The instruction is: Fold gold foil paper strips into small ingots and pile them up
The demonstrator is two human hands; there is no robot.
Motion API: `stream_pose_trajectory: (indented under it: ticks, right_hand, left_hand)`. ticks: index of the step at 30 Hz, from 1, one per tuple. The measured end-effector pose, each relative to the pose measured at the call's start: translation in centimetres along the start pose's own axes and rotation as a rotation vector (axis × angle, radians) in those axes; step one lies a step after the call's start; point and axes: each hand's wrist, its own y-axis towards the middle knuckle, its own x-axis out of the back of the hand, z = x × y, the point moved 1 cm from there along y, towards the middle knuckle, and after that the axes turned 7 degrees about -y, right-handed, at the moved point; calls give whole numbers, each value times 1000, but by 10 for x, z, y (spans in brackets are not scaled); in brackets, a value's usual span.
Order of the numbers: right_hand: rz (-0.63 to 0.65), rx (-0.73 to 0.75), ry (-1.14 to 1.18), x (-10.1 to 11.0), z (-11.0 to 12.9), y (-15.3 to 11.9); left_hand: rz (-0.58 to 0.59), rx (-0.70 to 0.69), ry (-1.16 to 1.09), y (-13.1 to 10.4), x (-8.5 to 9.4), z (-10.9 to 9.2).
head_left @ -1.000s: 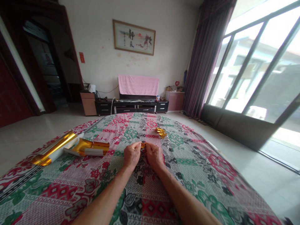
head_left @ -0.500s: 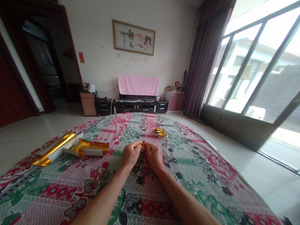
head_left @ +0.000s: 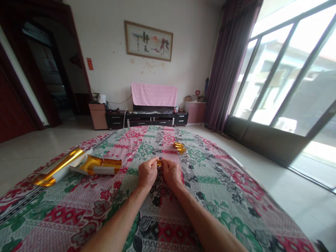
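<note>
Foil (head_left: 159,162), a small gold piece, sits pinched between the fingertips of the left hand (head_left: 147,174) and the right hand (head_left: 172,173), near the middle of the cloth-covered tabletop (head_left: 210,206). Both hands are curled inward, thumbs and forefingers closed on it, so most of it is hidden, and whether it rests on the cover or hangs just above cannot be told. The likeliest trouble is a tear: the material looks thin, and if the two sides were to pull apart unevenly, it could split between the thumbs. Pressing slightly off line would probably leave a crooked crease, and such a shiny surface tends to keep every mark. A loose pinch might let one edge spring back. Just beyond the right hand lie some small folded gold pieces (head_left: 180,148); a careless forward sweep of the knuckles could flatten or scatter them. Off to the left, two larger curled gold sheets (head_left: 61,167) (head_left: 105,166) with white undersides lie touching or overlapping; being light and springy, they might roll if an elbow or a draught caught them.
</note>
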Motion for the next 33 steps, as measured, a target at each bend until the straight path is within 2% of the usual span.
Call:
stream_pose_trajectory:
  ticks: [8, 23, 33]
  right_hand:
    - [3, 39, -40, 1, 1, -2]
    - [15, 60, -61, -1, 2, -4]
    - [-19, 34, -6, -2, 0, -3]
  left_hand:
    - [19, 21, 55, -1, 1, -3]
    - [-51, -22, 137, -2, -1, -4]
    - [23, 11, 90, 3, 4, 0]
